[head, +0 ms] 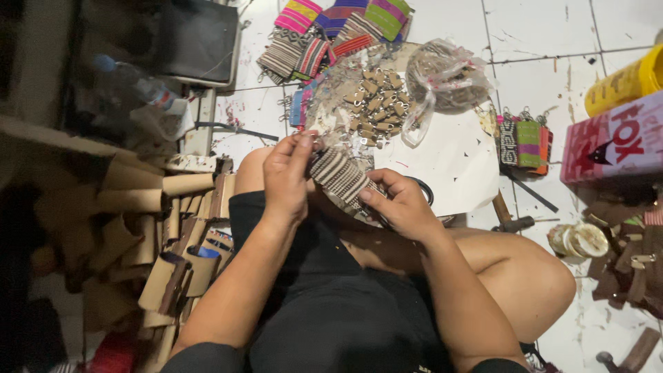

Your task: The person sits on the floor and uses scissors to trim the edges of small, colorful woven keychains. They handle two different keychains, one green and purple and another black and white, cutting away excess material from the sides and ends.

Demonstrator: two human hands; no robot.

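Fingers (pixel 304 141) hold striped pouch (pixel 338 176) lying diagonally.

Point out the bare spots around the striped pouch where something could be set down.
Bare white sheet lies right of the striped pouch, between the clear plastic bag and the right hand. Floor tiles at top right are also bare. It is crowded ahead at the pile of small tabs, and left among the cardboard rolls.

Black shorts, bare forearms, bare knees, no sleeves
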